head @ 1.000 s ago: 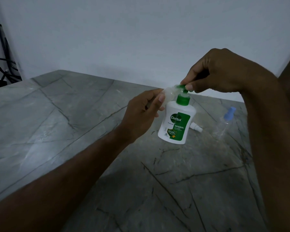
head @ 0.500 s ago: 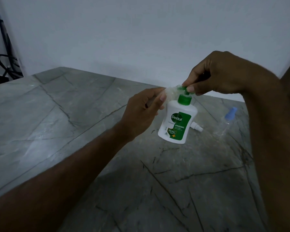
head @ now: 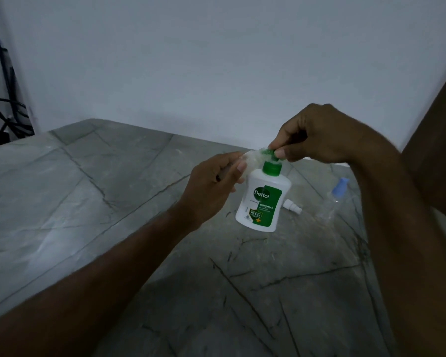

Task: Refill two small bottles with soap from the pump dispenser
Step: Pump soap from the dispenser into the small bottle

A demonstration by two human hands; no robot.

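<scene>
A white Dettol pump dispenser [head: 263, 199] with a green pump head [head: 271, 153] stands on the grey stone table [head: 88, 202]. My right hand [head: 317, 135] pinches the pump head from above with curled fingers. My left hand [head: 211, 184] grips a small clear bottle [head: 252, 158], tilted with its mouth at the pump's nozzle; most of it is hidden in my fingers. A second clear bottle with a blue spray cap [head: 334, 199] stands to the right. A loose white spray cap [head: 292, 206] lies just behind the dispenser.
A plain white wall [head: 216, 60] rises behind the table. Dark cables and a stand [head: 5, 119] sit off the far left edge. The tabletop has dark crack-like veins.
The hands and dispenser keep the same arrangement. The pump head sits slightly lower under my right fingers, and the view has shifted a little.
</scene>
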